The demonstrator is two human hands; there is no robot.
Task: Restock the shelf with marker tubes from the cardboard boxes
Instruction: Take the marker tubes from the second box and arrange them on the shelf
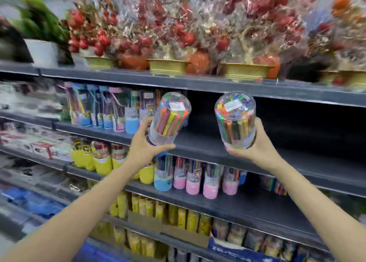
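Left hand [146, 144] grasps a clear tube [168, 119] full of coloured markers; right hand [255, 142] grasps another such tube [235, 121], both before the dark shelf [217, 144].

We hold two tubes of clear, glossy plastic, one in the left hand [145, 145] and one in the right hand [255, 145]; each tube [170, 119] shows smooth bright markers [235, 121] inside. Beyond our hands the shelf [227, 142] looks like matt dark painted metal. Above, shiny crinkled film [198, 14] wraps the flowers. Below our arms lies a strip of dull brown cardboard [174, 230].
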